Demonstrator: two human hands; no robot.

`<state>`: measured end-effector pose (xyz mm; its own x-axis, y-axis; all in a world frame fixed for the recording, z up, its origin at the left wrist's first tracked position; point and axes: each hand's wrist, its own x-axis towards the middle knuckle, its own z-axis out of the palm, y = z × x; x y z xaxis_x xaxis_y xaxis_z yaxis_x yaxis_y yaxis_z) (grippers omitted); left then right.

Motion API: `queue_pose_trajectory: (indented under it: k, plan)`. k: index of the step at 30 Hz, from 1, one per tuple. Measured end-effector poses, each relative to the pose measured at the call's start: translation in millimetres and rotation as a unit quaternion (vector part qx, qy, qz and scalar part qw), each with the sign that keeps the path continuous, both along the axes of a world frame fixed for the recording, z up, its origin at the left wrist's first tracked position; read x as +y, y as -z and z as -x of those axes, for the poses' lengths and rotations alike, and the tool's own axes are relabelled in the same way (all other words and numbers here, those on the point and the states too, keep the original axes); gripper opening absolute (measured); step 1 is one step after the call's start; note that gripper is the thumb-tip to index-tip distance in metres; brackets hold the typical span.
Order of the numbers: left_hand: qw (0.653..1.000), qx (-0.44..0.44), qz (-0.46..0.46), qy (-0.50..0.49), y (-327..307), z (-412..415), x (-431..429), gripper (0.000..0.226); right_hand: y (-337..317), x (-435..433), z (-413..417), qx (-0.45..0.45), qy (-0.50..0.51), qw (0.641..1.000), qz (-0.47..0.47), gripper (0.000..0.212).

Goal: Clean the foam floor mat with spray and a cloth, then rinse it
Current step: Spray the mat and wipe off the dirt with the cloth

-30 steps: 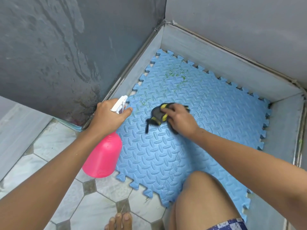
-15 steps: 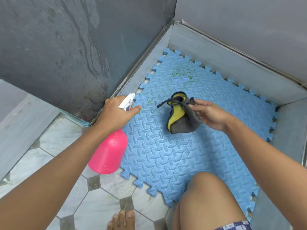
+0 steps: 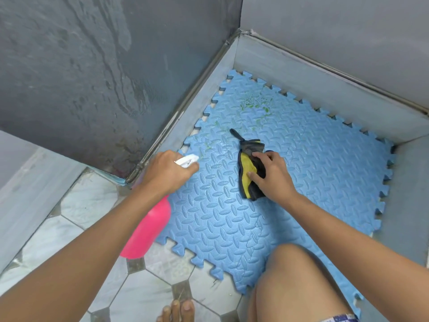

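Observation:
A blue foam mat (image 3: 301,173) with a ridged pattern and toothed edges lies in the corner of a grey-walled recess. Green stains (image 3: 255,104) mark its far part, with fainter ones near the left edge. My left hand (image 3: 167,173) grips the white trigger head of a pink spray bottle (image 3: 148,231), held tilted over the mat's left edge. My right hand (image 3: 271,175) presses a folded grey and yellow cloth (image 3: 249,168) flat on the mat, thumb and fingers curled over it. A dark strap of the cloth trails toward the stains.
Grey walls (image 3: 92,77) close in on the left and back, and a low grey ledge (image 3: 325,73) rims the mat on the far and right sides. Pale tiled floor (image 3: 88,205) lies at the left. My bare knee (image 3: 299,280) and toes (image 3: 178,310) are at the bottom.
My right hand held the cloth lifted above the mat half a second ago; now it has set it down and presses it on the mat. The left hand and bottle stayed about where they were.

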<state>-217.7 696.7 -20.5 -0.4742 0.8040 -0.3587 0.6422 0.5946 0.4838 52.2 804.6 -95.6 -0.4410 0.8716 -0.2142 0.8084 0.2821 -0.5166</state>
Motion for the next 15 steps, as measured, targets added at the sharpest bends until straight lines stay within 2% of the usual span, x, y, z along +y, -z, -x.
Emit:
queue_pose_trajectory:
  k: [4, 10, 13, 15]
  plan:
    - [0.997, -0.001, -0.071, 0.003, 2.8, 3.9, 3.0, 0.049, 2.5, 4.0, 0.7, 0.013, 0.014, 1.0, -0.009, 0.064]
    - [0.995, 0.022, -0.094, -0.033, -1.6, -3.0, -2.3, 0.055, 7.3, 3.9, 0.1, -0.007, -0.023, 0.998, -0.053, 0.062]
    - [0.993, 0.029, -0.113, -0.032, -4.9, -2.1, -5.6, 0.055, 5.9, -0.3, 4.4, 0.007, -0.097, 0.993, -0.072, 0.055]
    - [0.99, 0.029, -0.132, -0.03, -7.4, -0.6, -8.0, 0.053, 7.5, -14.0, 14.5, 0.028, -0.199, 0.976, -0.084, 0.051]
